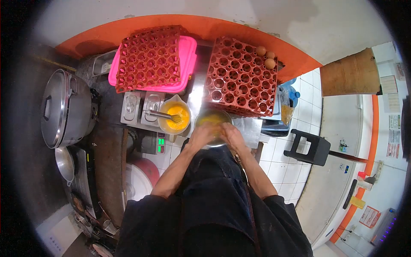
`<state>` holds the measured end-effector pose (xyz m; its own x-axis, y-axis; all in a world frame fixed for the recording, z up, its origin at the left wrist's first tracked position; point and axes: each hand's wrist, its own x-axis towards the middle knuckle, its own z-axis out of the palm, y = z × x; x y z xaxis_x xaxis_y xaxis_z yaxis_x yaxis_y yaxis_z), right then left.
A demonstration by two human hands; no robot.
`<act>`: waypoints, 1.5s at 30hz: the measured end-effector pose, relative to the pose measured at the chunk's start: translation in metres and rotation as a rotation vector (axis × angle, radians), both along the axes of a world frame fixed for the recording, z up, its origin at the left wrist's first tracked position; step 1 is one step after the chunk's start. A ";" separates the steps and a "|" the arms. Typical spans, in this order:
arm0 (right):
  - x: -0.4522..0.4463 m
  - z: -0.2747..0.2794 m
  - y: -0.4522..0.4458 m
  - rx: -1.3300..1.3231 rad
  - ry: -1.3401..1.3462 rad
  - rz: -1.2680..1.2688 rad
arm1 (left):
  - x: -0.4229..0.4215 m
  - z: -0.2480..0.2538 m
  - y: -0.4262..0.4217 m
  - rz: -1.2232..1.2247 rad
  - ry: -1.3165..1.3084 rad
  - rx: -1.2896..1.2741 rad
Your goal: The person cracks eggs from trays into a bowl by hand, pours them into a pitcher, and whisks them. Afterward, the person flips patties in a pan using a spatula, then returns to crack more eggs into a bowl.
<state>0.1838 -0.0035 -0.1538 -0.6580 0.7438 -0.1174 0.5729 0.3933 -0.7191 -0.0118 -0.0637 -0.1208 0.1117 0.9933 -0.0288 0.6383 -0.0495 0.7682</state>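
Note:
Both of my hands are low over a metal bowl (201, 116) that has yellow egg in it. My left hand (204, 132) is at the bowl's left side, its fingers curled inward. Opposite it, my right hand (231, 135) is closed, with bent fingers close to the left ones. What they hold is too small and blurred to make out. Just left of the bowl stands a white mixing bowl (161, 124) of beaten yellow egg, with a whisk (160, 115) resting in it. Beyond my hands, brown eggs (269, 64) sit at the far right corner of a stacked red egg tray (242, 77).
Another red egg tray (150, 58) lies on a pink lid (188, 55) at the back. Lidded steel containers (130, 108) stand left of the white bowl. A digital scale (160, 143) is below them. Farther left is a large pot (70, 109); a black stool (314, 147) stands right.

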 end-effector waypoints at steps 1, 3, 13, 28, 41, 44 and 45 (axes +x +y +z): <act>-0.001 0.004 -0.001 0.051 -0.036 0.020 | 0.000 -0.004 0.000 -0.015 0.059 -0.031; -0.005 0.008 -0.005 0.101 -0.069 0.039 | 0.000 -0.012 -0.001 0.003 0.073 -0.019; 0.072 0.042 -0.035 -0.388 0.069 -0.497 | 0.067 -0.017 0.004 -0.170 -0.321 -0.285; 0.197 0.093 -0.101 -0.379 -0.015 -0.971 | 0.151 0.078 0.058 -0.216 -0.577 -0.196; 0.145 0.098 -0.095 -0.268 0.030 -0.757 | 0.063 0.060 0.337 0.064 0.173 0.492; 0.134 0.105 -0.089 -0.430 0.079 -0.775 | 0.066 0.065 0.345 0.017 0.111 0.249; 0.131 0.109 -0.088 -0.410 0.033 -0.799 | 0.065 0.068 0.344 0.023 0.110 0.247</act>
